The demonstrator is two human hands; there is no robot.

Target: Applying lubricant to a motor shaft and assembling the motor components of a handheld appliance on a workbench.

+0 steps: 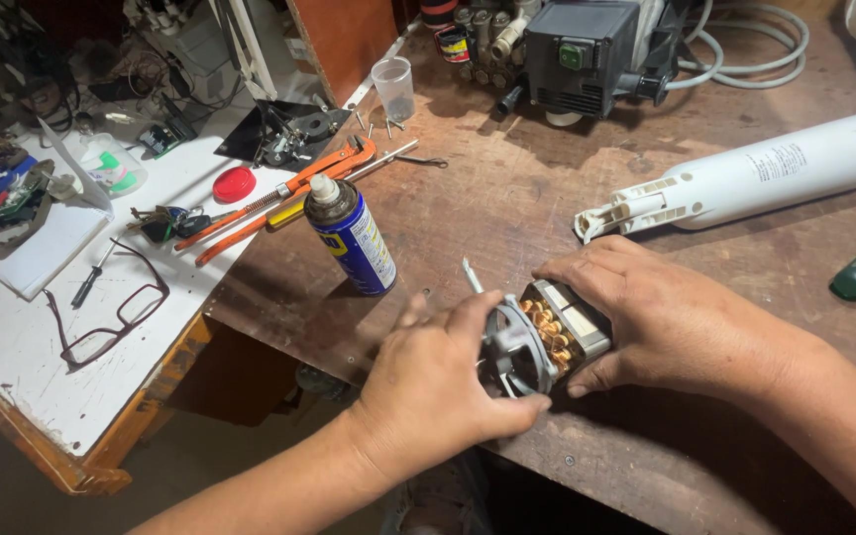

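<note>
Both hands meet, left hand (pixel 438 381) fingers curled, right hand (pixel 646 317) cupped palm-down.

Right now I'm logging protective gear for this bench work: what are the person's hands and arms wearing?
Nothing is worn that the picture shows. The left hand and right hand are bare, with no gloves, rings or wristwatch visible. Both forearms are bare too, with no sleeve reaching into view.
</note>
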